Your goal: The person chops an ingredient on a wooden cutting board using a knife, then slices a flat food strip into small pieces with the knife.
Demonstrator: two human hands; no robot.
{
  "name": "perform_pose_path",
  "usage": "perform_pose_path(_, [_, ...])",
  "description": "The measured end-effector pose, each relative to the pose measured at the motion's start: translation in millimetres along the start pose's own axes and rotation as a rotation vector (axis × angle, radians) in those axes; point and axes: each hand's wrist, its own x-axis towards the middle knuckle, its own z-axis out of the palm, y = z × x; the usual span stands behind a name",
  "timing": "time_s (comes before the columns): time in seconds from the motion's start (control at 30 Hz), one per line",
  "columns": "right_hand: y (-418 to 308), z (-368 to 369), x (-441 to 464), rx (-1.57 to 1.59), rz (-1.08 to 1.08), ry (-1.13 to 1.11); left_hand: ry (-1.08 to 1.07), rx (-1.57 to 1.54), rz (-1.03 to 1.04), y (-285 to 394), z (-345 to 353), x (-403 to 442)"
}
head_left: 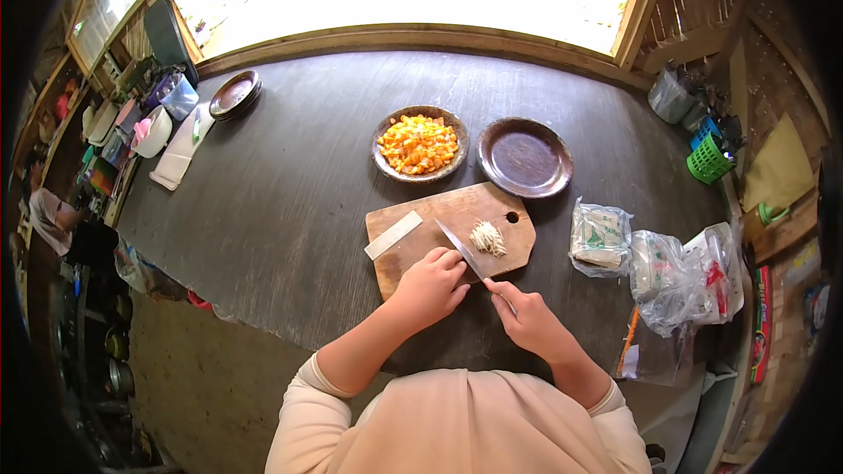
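My right hand [529, 320] is closed round the handle of a knife [460, 247], whose blade points up and to the left over the wooden cutting board [413, 276]. Beside the blade, my left hand [430, 285] rests on the board with its fingers curled down. Whatever lies under those fingertips is hidden. To the right of the blade sits a small heap of thin, pale cut strips [487, 239]. A flat whitish slab [393, 235] lies at the board's left side, apart from both hands.
Behind the board stand a bowl [379, 159] of orange diced pieces and a dark plate [527, 156]. Plastic-wrapped packages [601, 239] and a clear bag [663, 285] lie at right. Stacked dark plates [235, 95], a white tub [154, 133] and a green basket [709, 161] line the table's sides.
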Motion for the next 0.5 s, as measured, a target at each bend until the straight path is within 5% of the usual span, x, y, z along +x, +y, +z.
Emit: perform_pose_path(0.5, [11, 4, 9, -0.001, -0.035, 0.040, -0.001, -0.039, -0.015, 0, -1, 1])
